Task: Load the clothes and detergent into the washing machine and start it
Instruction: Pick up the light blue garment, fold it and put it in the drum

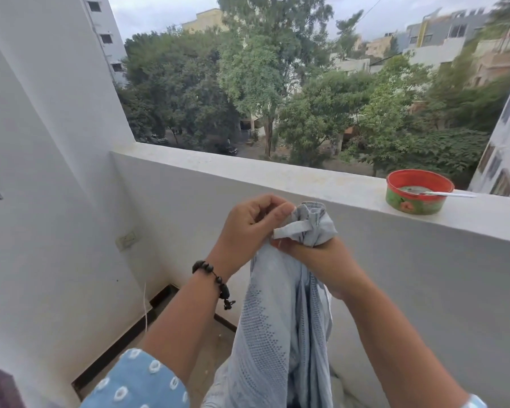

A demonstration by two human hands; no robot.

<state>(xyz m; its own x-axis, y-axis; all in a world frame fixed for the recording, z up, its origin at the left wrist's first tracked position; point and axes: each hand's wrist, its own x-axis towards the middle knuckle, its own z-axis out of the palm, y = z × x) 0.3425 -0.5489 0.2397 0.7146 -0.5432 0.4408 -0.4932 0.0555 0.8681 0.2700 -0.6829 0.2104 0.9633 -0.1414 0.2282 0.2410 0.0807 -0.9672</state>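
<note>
A pale blue patterned garment [274, 334] hangs down in front of me at the middle of the view. My right hand [321, 260] grips its bunched top from below. My left hand [253, 228], with a dark bead bracelet on the wrist, pinches a strip of the cloth at that top. The garment's lower part runs out of the bottom of the frame. No washing machine or detergent is in view.
I stand on a balcony with a white parapet wall [277, 175] ahead and a white wall [42, 172] at left. A red and green tub [418, 195] with a spoon sits on the ledge at right. Trees and buildings lie beyond.
</note>
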